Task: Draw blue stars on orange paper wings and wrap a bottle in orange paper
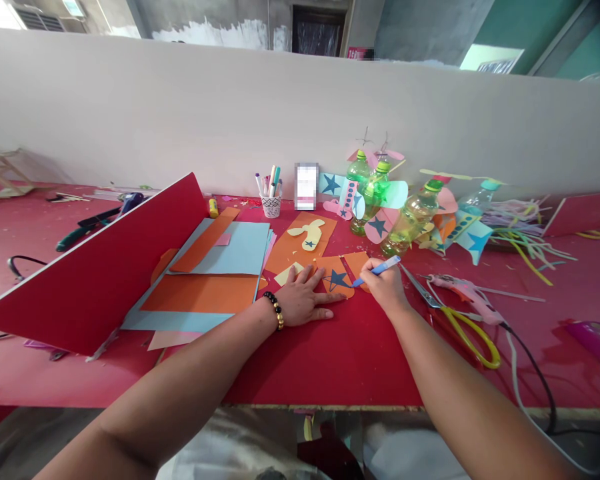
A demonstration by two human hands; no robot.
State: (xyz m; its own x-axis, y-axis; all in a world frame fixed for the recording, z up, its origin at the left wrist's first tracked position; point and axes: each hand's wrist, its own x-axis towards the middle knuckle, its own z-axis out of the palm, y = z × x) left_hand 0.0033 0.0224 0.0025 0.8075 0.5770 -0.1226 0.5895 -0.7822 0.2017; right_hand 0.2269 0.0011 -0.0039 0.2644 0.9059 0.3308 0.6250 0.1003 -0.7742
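With fingers spread, my left hand [307, 298] lies flat, pressing down an orange paper piece [349, 291] that bears a dark blue star [337, 279]. My right hand [386, 287] grips a blue marker [385, 265], its tip touching the orange paper at the star's right side. Part of the star's left point is only outlined. Just beyond my left fingers is a pale yellow paper piece [286, 274], partly covered. A yellow cut-out with a small star [311, 235] rests on an orange sheet [285, 250] behind.
Stacked blue and orange sheets [235, 248] lie left, beside a leaning red board [105, 267]. A pen cup [271, 206] and phone [307, 187] stand at the back. Decorated bottles [410, 217] are back right. Yellow-handled scissors [467, 333] and a glue gun [467, 297] lie right.
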